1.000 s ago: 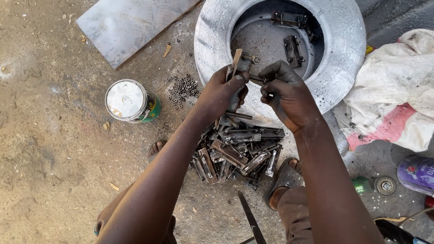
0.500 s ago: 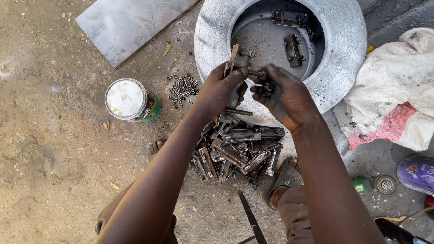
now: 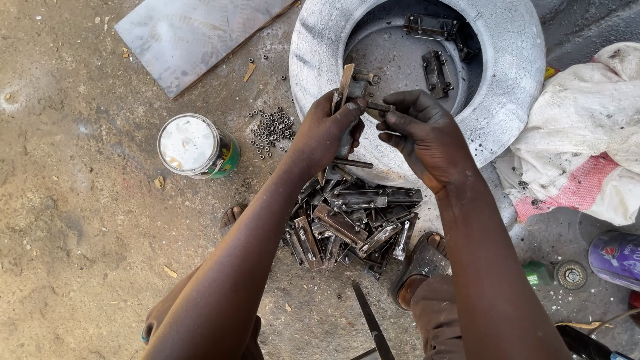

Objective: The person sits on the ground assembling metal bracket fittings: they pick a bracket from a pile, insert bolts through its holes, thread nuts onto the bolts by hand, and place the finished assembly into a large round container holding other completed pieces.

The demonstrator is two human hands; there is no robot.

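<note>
The left hand (image 3: 327, 133) is clamped on a metal latch (image 3: 351, 93), held above the grey basin's (image 3: 513, 87) rim at 12 o'clock from the latch pile (image 3: 350, 223). The right hand (image 3: 423, 137) pinches a bolt (image 3: 377, 106), apparently threading it in; seating it calls for steady alignment.

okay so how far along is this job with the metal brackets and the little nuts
Done, it seems: a few brackets already lie inside the white tire. In hand: the left hand grips one bracket while the right hand works a bolt at its top. Left: a big pile of brackets on the ground and a scatter of nuts beside the can. So most of it probably remains.
</note>
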